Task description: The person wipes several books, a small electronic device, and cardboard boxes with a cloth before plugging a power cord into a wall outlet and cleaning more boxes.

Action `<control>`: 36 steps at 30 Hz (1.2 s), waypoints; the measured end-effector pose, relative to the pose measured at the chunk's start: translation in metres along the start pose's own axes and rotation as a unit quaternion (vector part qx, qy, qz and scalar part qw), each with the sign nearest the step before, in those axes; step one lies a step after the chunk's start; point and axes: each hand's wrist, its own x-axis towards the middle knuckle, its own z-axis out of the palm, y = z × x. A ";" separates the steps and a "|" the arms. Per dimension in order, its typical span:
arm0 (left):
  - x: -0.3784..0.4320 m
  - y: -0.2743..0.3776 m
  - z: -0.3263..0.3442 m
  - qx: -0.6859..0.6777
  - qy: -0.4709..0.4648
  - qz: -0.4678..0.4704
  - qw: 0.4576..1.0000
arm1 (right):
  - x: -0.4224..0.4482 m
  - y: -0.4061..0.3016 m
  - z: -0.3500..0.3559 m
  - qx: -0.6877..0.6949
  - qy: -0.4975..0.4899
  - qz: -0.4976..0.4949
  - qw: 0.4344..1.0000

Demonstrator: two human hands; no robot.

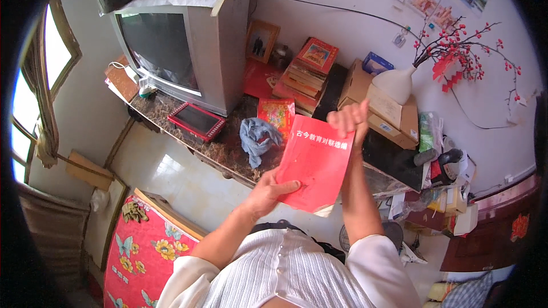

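A red paperback book (pixel 317 164) with white characters on its cover is held up in front of my body. My left hand (pixel 272 192) grips its lower left edge, thumb on the cover. At the upper right corner of the book is my right hand (pixel 350 122), slightly blurred, with its fingers raised over the edge; whether it grips the book I cannot tell. Beyond the book, a crumpled blue-grey cloth (pixel 257 137) lies on the dark cabinet top (pixel 233 164), beside a red and gold printed packet (pixel 276 113).
A television (pixel 180 47) and a red-framed tablet-like device (pixel 197 120) stand on the left. Behind the book are a stack of books (pixel 304 75), a cardboard box (pixel 402 122) and a white vase (pixel 394 83) with red-berried branches. A red floral bedspread (pixel 145 252) is at lower left.
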 end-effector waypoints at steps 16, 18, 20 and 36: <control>0.014 -0.001 -0.007 -0.056 0.125 0.126 0.983 | -0.020 0.028 0.018 -0.240 0.195 0.072 0.948; 0.022 -0.010 0.006 -0.039 0.116 0.111 0.986 | -0.016 0.035 0.022 -0.207 0.193 0.055 0.958; 0.023 -0.016 0.009 0.005 0.087 0.120 0.989 | -0.015 0.043 0.016 -0.217 0.207 0.019 0.954; -0.025 0.016 -0.069 0.210 0.105 0.055 0.971 | -0.049 -0.007 -0.004 -0.518 -0.042 0.375 0.768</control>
